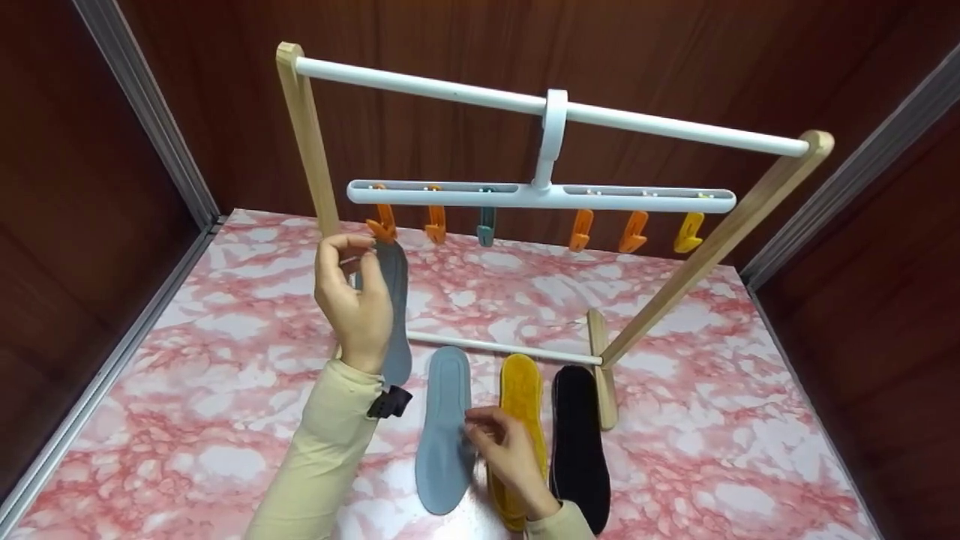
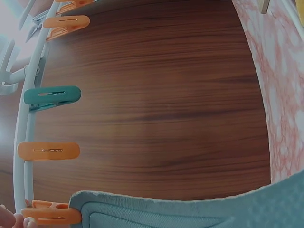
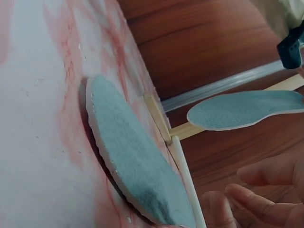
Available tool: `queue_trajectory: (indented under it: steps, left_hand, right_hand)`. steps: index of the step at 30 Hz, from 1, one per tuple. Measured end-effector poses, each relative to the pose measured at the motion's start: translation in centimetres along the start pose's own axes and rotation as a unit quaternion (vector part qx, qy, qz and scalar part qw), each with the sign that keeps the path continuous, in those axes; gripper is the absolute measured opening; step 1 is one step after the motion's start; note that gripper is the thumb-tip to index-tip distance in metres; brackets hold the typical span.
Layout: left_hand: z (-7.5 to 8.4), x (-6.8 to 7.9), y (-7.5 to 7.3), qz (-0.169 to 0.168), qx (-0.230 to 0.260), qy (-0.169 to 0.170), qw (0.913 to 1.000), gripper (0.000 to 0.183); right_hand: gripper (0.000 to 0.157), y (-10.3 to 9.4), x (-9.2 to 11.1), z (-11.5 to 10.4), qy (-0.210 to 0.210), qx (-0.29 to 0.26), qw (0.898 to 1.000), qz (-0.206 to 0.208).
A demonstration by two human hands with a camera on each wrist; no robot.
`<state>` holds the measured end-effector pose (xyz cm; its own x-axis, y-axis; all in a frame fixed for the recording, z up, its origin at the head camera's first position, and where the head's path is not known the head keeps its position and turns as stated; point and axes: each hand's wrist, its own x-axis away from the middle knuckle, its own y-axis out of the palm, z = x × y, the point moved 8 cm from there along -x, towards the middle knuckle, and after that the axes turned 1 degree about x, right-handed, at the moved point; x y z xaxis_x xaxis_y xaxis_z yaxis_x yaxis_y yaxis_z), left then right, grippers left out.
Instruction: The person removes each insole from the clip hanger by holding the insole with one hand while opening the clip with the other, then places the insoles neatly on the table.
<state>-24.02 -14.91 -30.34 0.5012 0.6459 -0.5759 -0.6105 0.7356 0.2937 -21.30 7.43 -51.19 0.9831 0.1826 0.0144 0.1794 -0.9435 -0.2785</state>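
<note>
A grey insole (image 1: 396, 330) hangs by its upper end from the far-left orange clip (image 1: 382, 221). My left hand (image 1: 356, 300) is raised in front of that insole, its thumb and forefinger curved with a gap between them. In the left wrist view its fingertips (image 2: 19, 221) are close beside the orange clip (image 2: 50, 216); contact is unclear. On the tabletop lie a second grey insole (image 1: 444, 442), a yellow insole (image 1: 520, 390) and a black insole (image 1: 579, 442). Over the yellow one, my right hand (image 1: 514, 454) has loosely bent fingers and holds nothing.
A white hanger (image 1: 540, 196) hooks over the upper rod (image 1: 450, 91) of a wooden-legged rack. Further clips hang from it: orange, a green one (image 1: 486, 226) and a yellow one (image 1: 688, 232). Brown panels (image 1: 525, 37) stand around the red-and-white marbled tabletop (image 1: 712, 420).
</note>
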Motion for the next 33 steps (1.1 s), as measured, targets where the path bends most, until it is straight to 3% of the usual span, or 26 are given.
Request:
queue_trajectory:
  steps: [12, 18, 23, 33]
  left_hand:
    - [-0.7, -0.6, -0.5, -0.033, -0.009, -0.006, 0.9994, 0.013]
    - [-0.9, -0.9, -0.5, -0.061, -0.020, -0.010, 0.9979, 0.022]
    - [-1.3, -1.3, -0.4, -0.099, -0.028, -0.024, 0.9944, 0.030]
    - [-2.1, -1.5, 0.4, -0.147, -0.003, -0.056, 0.9876, 0.035]
  right_hand:
    - [0.032, 1.9, -1.9, -1.5, -0.077, -0.031, 0.997, -0.007]
    - [0.034, 3.2, -2.2, -4.7, -0.121, -0.032, 0.992, -0.025]
    - [0.036, 4.2, -2.3, -6.5, -0.126, -0.042, 0.990, -0.047]
    - [0.041, 5.7, -3.5, -7.0, -0.136, -0.084, 0.985, -0.063]
